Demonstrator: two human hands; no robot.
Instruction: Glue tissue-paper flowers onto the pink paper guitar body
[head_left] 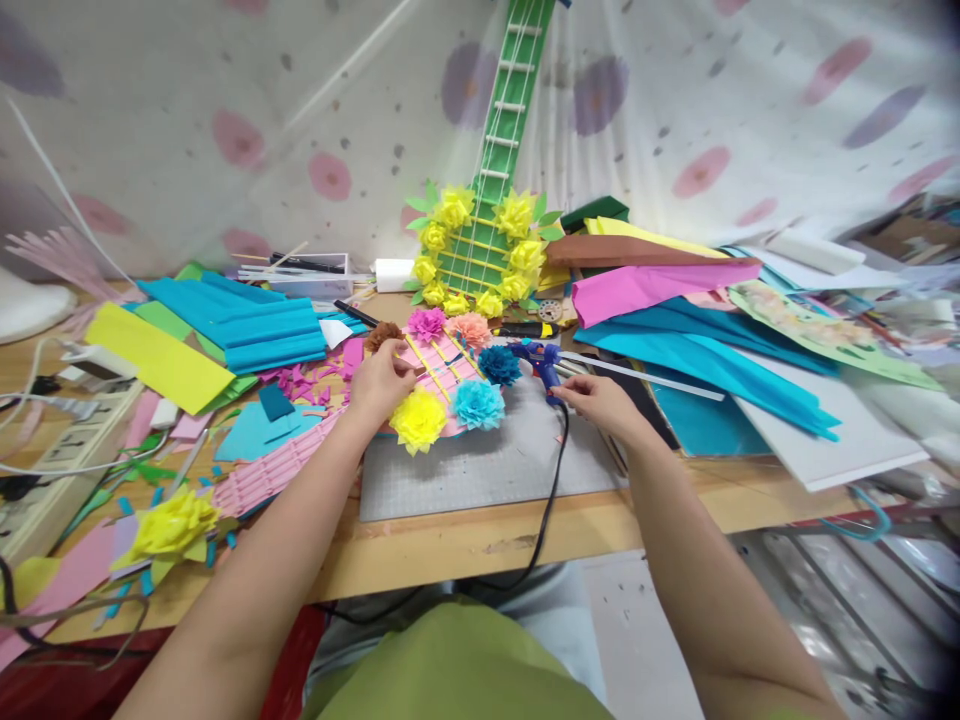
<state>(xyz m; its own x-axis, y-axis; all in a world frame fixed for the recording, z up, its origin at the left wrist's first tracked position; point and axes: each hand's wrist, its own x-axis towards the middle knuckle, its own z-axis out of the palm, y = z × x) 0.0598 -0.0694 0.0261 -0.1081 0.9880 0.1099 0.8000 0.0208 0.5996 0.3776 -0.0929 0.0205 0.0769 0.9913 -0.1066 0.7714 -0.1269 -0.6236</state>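
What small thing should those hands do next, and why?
Probably draw the glue gun slightly away from the dark blue flower with the right hand: the fingers are at the gun's handle, and its front end looks very close to those petals.

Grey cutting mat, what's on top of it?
A pink piece with paper flowers is over the mat, and a black cord crosses its right side. A blue glue gun is over it. Whatever the pink piece covers is hidden.
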